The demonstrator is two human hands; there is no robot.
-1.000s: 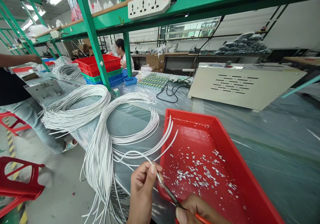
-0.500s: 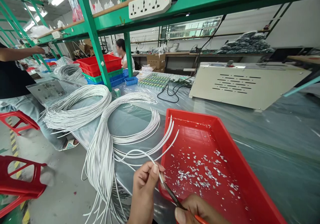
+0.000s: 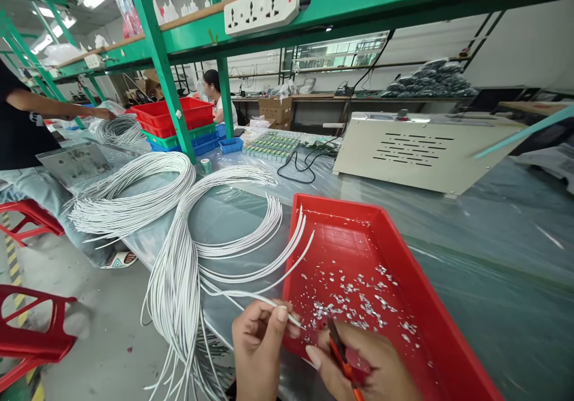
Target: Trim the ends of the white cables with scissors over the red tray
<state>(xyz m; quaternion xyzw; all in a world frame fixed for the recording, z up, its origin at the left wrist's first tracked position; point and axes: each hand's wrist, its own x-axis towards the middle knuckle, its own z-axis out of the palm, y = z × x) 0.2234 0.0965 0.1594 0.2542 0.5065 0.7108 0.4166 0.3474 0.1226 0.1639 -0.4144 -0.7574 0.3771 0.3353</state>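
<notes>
Left hand: thumb and fingers pinch a thin, round white cable close to its tip, over the near-left edge of a red rectangular plastic tray. Cable runs back to a thick white cable bundle. Right hand: grasps a dark metal tool with orange handles, apart from cable tip. Small silvery scraps litter tray floor.
</notes>
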